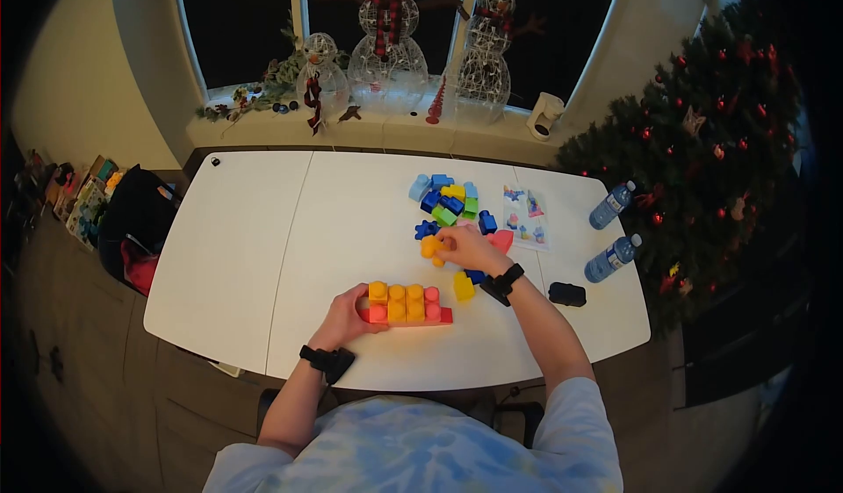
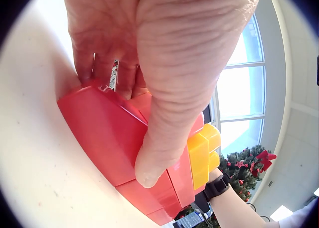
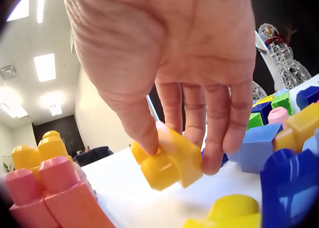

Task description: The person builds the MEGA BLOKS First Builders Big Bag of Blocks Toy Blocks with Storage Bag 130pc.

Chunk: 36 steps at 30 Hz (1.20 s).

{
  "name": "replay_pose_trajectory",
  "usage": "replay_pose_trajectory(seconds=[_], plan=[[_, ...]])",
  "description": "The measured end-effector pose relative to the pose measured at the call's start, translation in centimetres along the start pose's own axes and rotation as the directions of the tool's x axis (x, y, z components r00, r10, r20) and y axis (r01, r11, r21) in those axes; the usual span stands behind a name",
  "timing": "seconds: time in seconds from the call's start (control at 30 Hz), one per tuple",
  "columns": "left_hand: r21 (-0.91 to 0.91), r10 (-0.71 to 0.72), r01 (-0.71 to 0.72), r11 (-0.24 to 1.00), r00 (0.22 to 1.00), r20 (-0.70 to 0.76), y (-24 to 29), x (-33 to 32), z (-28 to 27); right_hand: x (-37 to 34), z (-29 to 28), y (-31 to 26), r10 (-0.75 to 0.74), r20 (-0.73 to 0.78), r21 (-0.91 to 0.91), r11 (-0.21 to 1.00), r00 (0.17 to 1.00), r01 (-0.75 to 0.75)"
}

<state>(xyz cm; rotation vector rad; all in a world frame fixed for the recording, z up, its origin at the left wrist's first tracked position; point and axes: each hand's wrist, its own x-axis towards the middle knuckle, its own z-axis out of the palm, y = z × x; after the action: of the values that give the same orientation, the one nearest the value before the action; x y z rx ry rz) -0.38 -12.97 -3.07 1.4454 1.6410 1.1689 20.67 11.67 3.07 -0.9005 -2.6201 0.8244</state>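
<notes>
An orange-yellow block (image 3: pixel 167 165) is pinched in the grip of the right hand (image 1: pixel 471 249) above the counter (image 1: pixel 219 256), beside loose blocks (image 1: pixel 452 193). It is judged light, stiff and smooth, best held by flat sides. A red-and-yellow stack (image 1: pixel 406 302) is grasped by the left hand (image 1: pixel 341 319).

All 3 views darken at corners; ceiling lights (image 3: pixel 45 67) and left-wrist view's window (image 2: pixel 242 92) glare white.
</notes>
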Motion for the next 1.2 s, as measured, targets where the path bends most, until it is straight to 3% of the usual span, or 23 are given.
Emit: replay_pose_trajectory(seconds=[0.03, 0.1, 0.17, 0.2, 0.27, 0.3, 0.37, 0.6, 0.7, 0.77, 0.87, 1.0, 1.03, 1.07, 1.1, 1.17, 1.2], plan=[[-0.015, 0.008, -0.008, 1.0, 1.0, -0.008, 0.1, 0.1, 0.1, -0.7, 0.3, -0.3, -0.031, 0.107, -0.02, 0.999, 0.994, 0.034], [-0.009, 0.002, -0.002, 1.0, 1.0, -0.003, 0.4, 0.0, 0.0, -0.9, 0.8, 1.0, -0.109, 0.074, 0.059, 0.993, 0.991, 0.105], [-0.003, -0.002, 0.002, 1.0, 1.0, 0.001, 0.4, 0.0, 0.0, -1.0, -0.4, 1.7, -0.18, -0.107, -0.016, 0.984, 0.978, 0.18], [0.003, 0.001, -0.001, 1.0, 1.0, -0.003, 0.2, 0.0, 0.0, -1.4, -1.0, 2.0, -0.179, -0.109, -0.018, 0.984, 0.978, 0.178], [0.011, 0.008, -0.008, 1.0, 1.0, -0.007, -0.1, 0.1, 0.0, -2.4, -2.5, 1.8, -0.09, -0.154, -0.273, 0.961, 0.984, 0.045], [0.005, 0.001, -0.001, 1.0, 1.0, -0.007, -0.2, 0.1, 0.0, -2.4, -2.6, 2.1, -0.09, -0.157, -0.274, 0.961, 0.983, 0.045], [-0.001, -0.004, 0.004, 1.0, 1.0, -0.005, -0.3, 0.1, 0.1, -2.2, -2.2, 3.4, 0.072, -0.043, -0.472, 0.878, 0.996, -0.084], [-0.023, -0.022, 0.022, 0.999, 1.0, 0.002, -0.1, 0.0, 0.0, -1.6, 0.7, 6.2, -0.025, -0.096, -0.512, 0.858, 0.995, -0.028], [-0.035, -0.014, 0.014, 0.999, 1.0, -0.003, -0.6, 0.1, 0.1, -1.9, 0.2, 5.2, -0.08, -0.077, -0.495, 0.869, 0.994, 0.032], [-0.043, -0.013, 0.013, 0.999, 1.0, -0.01, -0.6, 0.0, 0.1, -1.9, -0.1, 4.8, -0.216, -0.088, -0.526, 0.839, 0.972, 0.139], [-0.007, 0.003, -0.003, 1.0, 1.0, -0.018, -0.5, 0.0, 0.1, -2.4, -1.5, 3.3, -0.255, -0.102, -0.633, 0.762, 0.962, 0.135], [0.015, -0.009, 0.009, 1.0, 1.0, -0.015, -0.2, 0.0, 0.0, -3.7, -4.0, -0.6, -0.259, -0.194, -0.598, 0.796, 0.946, 0.096], [0.02, -0.008, 0.008, 1.0, 1.0, -0.011, -0.2, 0.0, 0.0, -4.3, -4.3, -2.3, -0.155, -0.182, -0.268, 0.958, 0.971, 0.103], [0.019, -0.009, 0.009, 1.0, 1.0, -0.011, -0.5, 0.0, 0.0, -4.6, -4.1, -3.3, -0.061, -0.131, 0.097, 0.992, 0.989, 0.074], [0.014, -0.003, 0.004, 1.0, 1.0, -0.014, -0.8, 0.1, 0.1, -5.1, -3.2, -3.8, -0.06, -0.13, 0.098, 0.992, 0.99, 0.073], [0.008, 0.0, 0.0, 1.0, 1.0, -0.016, -0.9, 0.2, 0.2, -6.5, -1.3, -4.8, -0.046, -0.006, 0.529, 0.847, 0.999, 0.043], [0.014, -0.006, 0.006, 1.0, 1.0, -0.013, -0.7, 0.2, 0.1, -7.0, -1.2, -5.4, -0.029, 0.035, 0.476, 0.88, 0.999, 0.009]])
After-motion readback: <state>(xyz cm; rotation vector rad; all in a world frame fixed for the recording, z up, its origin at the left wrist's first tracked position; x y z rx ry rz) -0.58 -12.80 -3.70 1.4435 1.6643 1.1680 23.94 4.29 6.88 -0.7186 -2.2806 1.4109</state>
